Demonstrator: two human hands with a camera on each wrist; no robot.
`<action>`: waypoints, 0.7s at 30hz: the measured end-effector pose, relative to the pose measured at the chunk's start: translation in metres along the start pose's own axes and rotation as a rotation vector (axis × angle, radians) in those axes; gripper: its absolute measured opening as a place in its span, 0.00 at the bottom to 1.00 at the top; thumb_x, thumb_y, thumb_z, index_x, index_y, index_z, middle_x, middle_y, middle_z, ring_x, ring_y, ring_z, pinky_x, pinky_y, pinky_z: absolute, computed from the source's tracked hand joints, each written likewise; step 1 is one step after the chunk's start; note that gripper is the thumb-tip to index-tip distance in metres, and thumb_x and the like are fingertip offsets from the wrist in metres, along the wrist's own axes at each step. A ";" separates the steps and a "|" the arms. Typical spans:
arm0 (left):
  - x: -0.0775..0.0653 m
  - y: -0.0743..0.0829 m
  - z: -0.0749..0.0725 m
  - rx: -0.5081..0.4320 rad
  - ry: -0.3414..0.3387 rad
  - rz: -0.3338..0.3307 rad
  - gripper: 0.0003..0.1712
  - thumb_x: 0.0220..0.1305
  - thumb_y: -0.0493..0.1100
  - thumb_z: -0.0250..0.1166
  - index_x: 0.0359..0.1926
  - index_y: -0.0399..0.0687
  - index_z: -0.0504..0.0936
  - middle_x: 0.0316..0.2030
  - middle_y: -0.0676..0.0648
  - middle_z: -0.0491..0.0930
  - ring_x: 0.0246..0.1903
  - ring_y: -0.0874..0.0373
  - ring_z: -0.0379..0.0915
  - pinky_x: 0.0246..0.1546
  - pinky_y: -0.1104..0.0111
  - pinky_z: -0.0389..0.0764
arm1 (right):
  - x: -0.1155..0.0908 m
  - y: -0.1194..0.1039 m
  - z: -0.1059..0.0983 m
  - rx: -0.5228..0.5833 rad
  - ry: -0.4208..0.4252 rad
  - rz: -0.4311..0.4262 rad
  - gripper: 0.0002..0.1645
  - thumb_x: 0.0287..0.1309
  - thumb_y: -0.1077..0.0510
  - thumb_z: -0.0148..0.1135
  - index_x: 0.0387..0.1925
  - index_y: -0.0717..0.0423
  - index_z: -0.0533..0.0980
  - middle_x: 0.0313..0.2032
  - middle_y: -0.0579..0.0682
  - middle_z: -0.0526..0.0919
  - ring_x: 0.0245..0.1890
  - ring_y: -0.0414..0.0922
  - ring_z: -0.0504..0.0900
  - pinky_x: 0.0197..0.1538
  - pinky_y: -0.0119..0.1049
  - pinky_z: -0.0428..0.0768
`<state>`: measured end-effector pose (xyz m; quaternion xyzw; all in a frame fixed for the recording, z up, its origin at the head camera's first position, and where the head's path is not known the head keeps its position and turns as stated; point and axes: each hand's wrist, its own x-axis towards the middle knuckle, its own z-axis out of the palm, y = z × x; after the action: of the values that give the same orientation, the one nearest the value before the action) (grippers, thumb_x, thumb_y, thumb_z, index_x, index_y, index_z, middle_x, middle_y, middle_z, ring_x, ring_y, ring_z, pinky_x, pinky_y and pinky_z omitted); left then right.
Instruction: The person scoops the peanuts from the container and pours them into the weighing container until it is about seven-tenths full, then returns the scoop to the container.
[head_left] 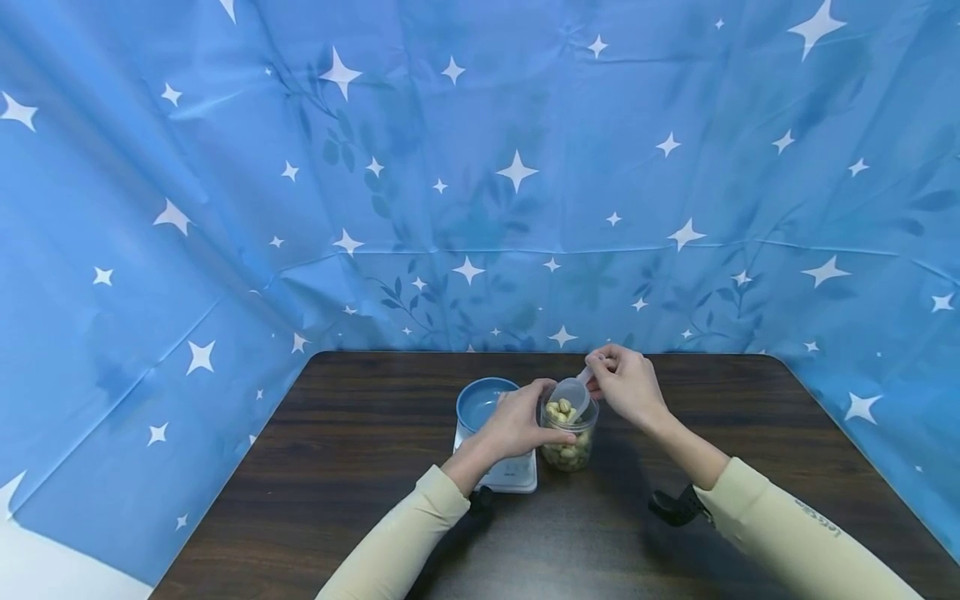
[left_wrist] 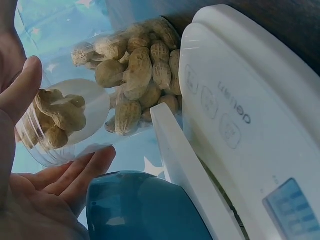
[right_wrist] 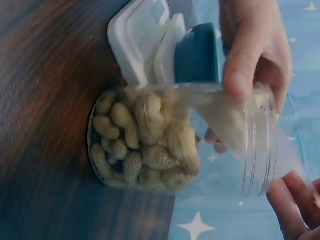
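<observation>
A clear plastic jar (head_left: 567, 454) of unshelled peanuts (right_wrist: 150, 145) stands on the table, right of a white scale. My left hand (head_left: 517, 423) grips the jar near its rim, thumb on the near side and fingers round the far side. My right hand (head_left: 628, 392) pinches the handle of a translucent scoop (head_left: 572, 392), which is tilted down into the jar's mouth. Several peanuts (left_wrist: 62, 117) show in the scoop in the left wrist view. In the right wrist view, the scoop's bowl looks blurred through the jar wall, above the peanuts.
Left of the jar, a blue bowl (head_left: 480, 404) sits on the white kitchen scale (head_left: 513, 477), whose display (left_wrist: 294, 207) faces the near side; its digits are unreadable. The dark wooden table (head_left: 322, 483) ends at a blue star-patterned curtain (head_left: 480, 208).
</observation>
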<state>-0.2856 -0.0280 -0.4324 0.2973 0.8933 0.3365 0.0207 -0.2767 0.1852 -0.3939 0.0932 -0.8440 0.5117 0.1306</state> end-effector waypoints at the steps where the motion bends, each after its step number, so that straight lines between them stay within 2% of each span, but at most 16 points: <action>1: 0.000 0.000 0.000 -0.002 -0.001 0.000 0.49 0.57 0.64 0.76 0.73 0.48 0.68 0.58 0.52 0.79 0.55 0.61 0.75 0.65 0.48 0.65 | 0.000 0.001 -0.001 0.002 -0.004 0.008 0.14 0.77 0.59 0.54 0.45 0.69 0.78 0.31 0.56 0.88 0.27 0.48 0.88 0.33 0.43 0.87; 9: 0.000 0.000 0.000 0.010 0.003 -0.009 0.50 0.57 0.65 0.76 0.73 0.48 0.68 0.61 0.51 0.78 0.58 0.59 0.74 0.66 0.49 0.65 | 0.000 0.003 -0.007 0.121 0.022 0.114 0.18 0.77 0.60 0.54 0.50 0.75 0.76 0.34 0.62 0.87 0.28 0.45 0.88 0.35 0.38 0.86; 21: 0.001 0.001 -0.001 0.016 0.002 -0.001 0.50 0.56 0.65 0.77 0.72 0.47 0.69 0.58 0.52 0.79 0.55 0.60 0.75 0.62 0.50 0.67 | 0.006 0.006 -0.018 0.192 0.049 0.152 0.19 0.78 0.59 0.53 0.53 0.75 0.75 0.33 0.62 0.87 0.28 0.44 0.89 0.37 0.39 0.86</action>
<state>-0.2866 -0.0273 -0.4308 0.2965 0.8962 0.3295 0.0178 -0.2823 0.2033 -0.3890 0.0285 -0.7924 0.6006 0.1025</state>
